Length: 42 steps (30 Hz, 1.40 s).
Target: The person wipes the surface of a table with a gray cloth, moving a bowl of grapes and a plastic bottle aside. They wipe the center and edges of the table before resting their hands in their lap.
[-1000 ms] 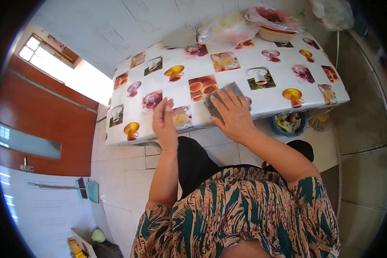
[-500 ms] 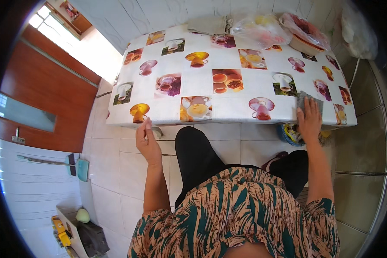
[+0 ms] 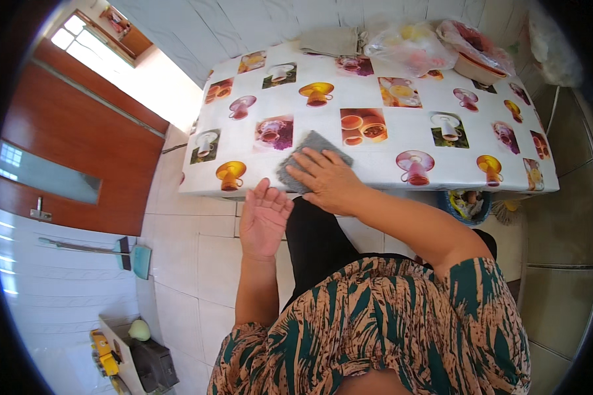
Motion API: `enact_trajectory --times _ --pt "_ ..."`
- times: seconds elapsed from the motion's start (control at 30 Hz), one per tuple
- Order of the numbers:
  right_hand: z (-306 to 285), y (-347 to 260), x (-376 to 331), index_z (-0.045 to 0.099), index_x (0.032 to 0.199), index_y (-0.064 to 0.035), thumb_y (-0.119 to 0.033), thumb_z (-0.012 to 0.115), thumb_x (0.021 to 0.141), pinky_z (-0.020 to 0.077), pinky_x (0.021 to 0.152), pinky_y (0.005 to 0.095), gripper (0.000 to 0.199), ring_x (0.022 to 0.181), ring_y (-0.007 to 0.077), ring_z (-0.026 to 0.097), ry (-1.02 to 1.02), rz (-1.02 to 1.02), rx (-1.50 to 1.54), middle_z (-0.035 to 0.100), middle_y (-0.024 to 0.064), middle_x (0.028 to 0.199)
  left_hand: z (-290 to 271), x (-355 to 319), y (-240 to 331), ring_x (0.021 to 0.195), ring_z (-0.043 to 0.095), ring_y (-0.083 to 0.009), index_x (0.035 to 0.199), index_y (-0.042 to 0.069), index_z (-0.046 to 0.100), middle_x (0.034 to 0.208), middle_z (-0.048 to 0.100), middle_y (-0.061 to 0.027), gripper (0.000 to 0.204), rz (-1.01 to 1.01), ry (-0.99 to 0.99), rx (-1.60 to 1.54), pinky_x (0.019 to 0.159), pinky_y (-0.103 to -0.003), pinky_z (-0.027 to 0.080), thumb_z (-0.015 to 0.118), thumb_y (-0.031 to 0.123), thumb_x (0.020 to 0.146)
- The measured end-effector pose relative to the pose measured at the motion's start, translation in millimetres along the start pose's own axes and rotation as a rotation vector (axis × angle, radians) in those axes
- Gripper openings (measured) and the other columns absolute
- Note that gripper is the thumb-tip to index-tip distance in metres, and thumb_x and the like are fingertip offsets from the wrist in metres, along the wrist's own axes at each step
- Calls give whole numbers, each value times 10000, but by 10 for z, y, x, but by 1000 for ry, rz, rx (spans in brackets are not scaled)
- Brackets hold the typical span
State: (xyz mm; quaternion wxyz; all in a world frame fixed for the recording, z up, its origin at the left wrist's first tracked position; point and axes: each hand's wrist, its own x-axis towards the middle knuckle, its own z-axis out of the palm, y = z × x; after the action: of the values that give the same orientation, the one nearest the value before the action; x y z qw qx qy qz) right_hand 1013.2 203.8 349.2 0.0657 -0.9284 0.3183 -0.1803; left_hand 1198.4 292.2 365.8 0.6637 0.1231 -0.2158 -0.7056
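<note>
My right hand (image 3: 329, 179) lies flat on a grey cloth (image 3: 315, 142), fingers spread and pressing it onto the tabletop near the front edge, left of the middle. Beneath the cloth is a white tablecloth (image 3: 263, 158) printed with cups and saucers, covering the table. Just left of the cloth, off the table's front edge, my left hand (image 3: 265, 224) is raised with its palm turned up. Its fingers are loosely bent, slightly apart, and nothing is in them.
At the table's back lie a folded greyish cloth (image 3: 329, 41), a clear plastic bag (image 3: 408, 49) and a bag-lined tub (image 3: 474, 69). A blue basket (image 3: 466, 217) stands below the front edge. Leftward are a wooden door (image 3: 79, 131), a teal dustpan (image 3: 141, 261) and a box (image 3: 128, 362).
My right hand has slid the grey cloth from the table's right end across to the left of the middle. My left hand has turned palm up, its fingers opening from a pinch.
</note>
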Motion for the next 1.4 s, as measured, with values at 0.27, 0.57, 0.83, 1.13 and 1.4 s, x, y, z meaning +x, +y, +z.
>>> enact_trajectory --times 0.27,0.57,0.83,1.13,1.4 --pt "-95 -20 -246 382 1451 -215 -249 650 850 231 1131 438 660 1412 240 290 9 19 -10 354 66 1510 117 -2 142 1294 466 -244 1440 51 380 1441 447 -128 519 108 79 132 1065 -410 383 349 365 1029" --pt "-809 550 -1471 346 1470 -223 -238 660 839 229 1141 456 705 1418 239 286 -78 385 -193 310 59 1536 142 117 0 1375 370 -281 1436 4 371 1510 341 -182 613 66 129 257 1107 -403 327 308 452 1022" --pt "-921 1212 -2298 434 1428 -151 -350 595 886 258 1105 491 599 1375 304 346 190 788 -522 404 123 1475 61 153 86 1122 579 -164 1218 -30 609 1265 615 -111 346 298 597 629 964 -281 432 626 154 925" --pt "-49 46 -382 467 1375 -113 -372 681 821 244 1108 510 648 1378 335 322 123 19 74 384 168 1463 -92 145 336 776 623 -139 1007 -30 675 901 683 -82 260 587 715 1248 753 -250 490 623 215 936" --pt "-106 409 -804 437 1414 -145 -439 599 865 240 1124 465 644 1404 277 298 173 174 -24 380 123 1481 -562 -408 1082 892 633 -199 1175 -9 633 955 660 -113 323 526 1055 1925 786 -323 508 666 149 896"
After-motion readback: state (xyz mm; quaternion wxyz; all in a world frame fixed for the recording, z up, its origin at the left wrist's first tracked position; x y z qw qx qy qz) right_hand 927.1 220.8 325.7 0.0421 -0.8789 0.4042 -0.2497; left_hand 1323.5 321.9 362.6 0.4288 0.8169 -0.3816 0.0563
